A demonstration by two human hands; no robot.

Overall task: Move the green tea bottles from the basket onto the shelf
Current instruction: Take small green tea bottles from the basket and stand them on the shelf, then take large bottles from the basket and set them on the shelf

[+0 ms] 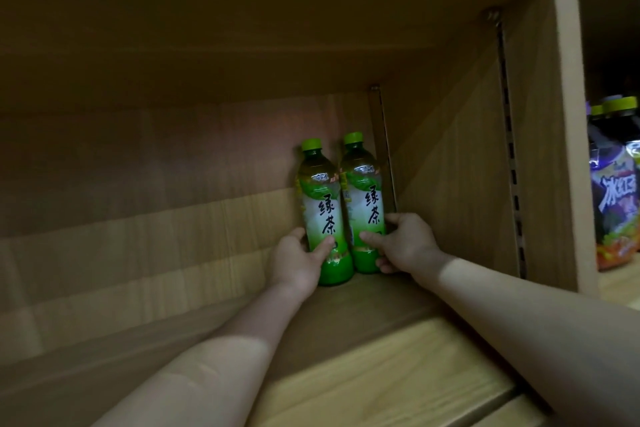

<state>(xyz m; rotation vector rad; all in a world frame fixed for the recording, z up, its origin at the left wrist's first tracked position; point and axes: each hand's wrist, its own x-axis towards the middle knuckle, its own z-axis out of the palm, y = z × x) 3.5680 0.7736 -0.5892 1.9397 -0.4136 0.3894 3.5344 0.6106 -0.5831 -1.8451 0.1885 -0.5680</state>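
Observation:
Two green tea bottles stand upright side by side in the back right corner of the wooden shelf. My left hand wraps the lower part of the left green tea bottle. Around the base of the right green tea bottle sits my right hand, thumb across the label. Both bottles have green caps and white-green labels with black characters. The two bottles touch each other. The basket is out of view.
The shelf compartment's right wall carries a metal peg strip close to the bottles. The neighbouring compartment to the right holds dark iced tea bottles. To the left of the bottles the shelf board stretches away in shadow.

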